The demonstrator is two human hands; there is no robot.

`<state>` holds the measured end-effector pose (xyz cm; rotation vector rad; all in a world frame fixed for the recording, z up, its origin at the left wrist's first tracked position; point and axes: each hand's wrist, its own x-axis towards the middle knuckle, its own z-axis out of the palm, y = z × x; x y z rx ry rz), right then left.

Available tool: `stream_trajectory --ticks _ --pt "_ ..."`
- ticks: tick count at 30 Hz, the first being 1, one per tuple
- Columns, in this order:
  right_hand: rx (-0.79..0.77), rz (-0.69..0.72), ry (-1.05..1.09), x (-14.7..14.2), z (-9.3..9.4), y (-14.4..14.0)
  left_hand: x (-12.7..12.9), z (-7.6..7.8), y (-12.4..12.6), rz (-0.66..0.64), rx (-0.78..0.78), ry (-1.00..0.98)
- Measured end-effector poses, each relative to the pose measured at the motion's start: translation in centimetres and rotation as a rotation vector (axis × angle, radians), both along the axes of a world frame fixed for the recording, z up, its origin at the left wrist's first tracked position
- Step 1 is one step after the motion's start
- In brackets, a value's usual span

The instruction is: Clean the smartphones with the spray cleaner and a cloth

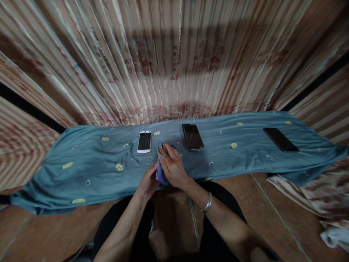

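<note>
Close to my body, at the cloth's near edge, I hold a blue-purple phone [161, 177] between both hands. My left hand [148, 181] grips its left side, with the thumb along the edge and the other fingers hidden. Bent over the phone's face and upper end is my right hand [174, 168], its fingers closed on it and covering much of it. A white phone [144, 142] with a dark screen lies just beyond, to the left. To the right is a dark phone [193, 137] on top of another dark, flat item.
A blue-green patterned cloth [95, 156] covers the long, narrow surface in front of me. Another black phone [280, 139] lies far right. Pleated striped curtains [174, 62] hang behind and at both sides. Bundled fabric [321, 189] sits at the lower right above the brown tiled floor [256, 203].
</note>
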<state>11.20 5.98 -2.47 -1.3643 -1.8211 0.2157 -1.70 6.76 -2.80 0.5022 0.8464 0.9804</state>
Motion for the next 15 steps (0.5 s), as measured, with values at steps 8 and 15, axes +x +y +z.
stream_trajectory --ticks 8,15 --pt "0.016 -0.029 0.109 1.9 0.0 1.3 0.4 0.7 -1.0 -0.032 -0.060 -0.042" --pt "0.112 0.093 0.044 0.5 -0.4 0.0 0.1 1.3 -0.3 0.079 -0.134 -0.051"
